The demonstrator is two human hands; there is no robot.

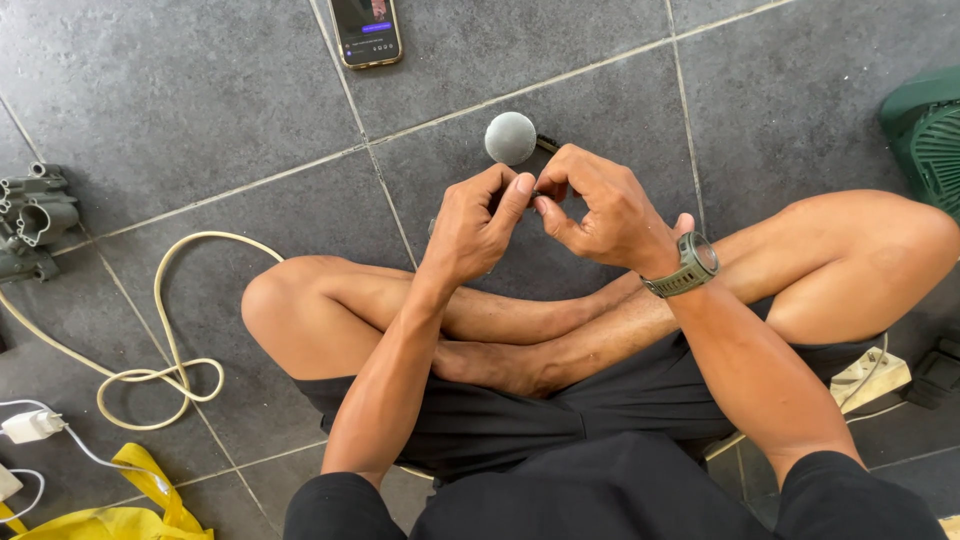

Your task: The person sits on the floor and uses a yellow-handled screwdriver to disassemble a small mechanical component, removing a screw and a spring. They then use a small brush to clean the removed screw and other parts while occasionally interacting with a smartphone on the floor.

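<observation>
A small dark part point(536, 194), too tiny to identify, sits pinched between the fingertips of both hands above the crossed legs. The left hand point(478, 225) has its thumb and forefinger closed on it from one side; the right hand point(600, 210), with an olive wristwatch point(692, 265) on its wrist, nips it from the other, fingers curled tight. Just beyond the knuckles lies a grey round disc point(511, 137) on the floor, partly hidden by the right hand. Farther out: a smartphone point(366, 30) with a lit screen, a cream cable point(165, 330) looped on the left, a grey plastic housing point(35, 215), a white charger point(30, 425), a yellow bag point(130, 505), a green fan grille point(925, 135). The floor point(200, 110) is dark grey tile with pale grout.
</observation>
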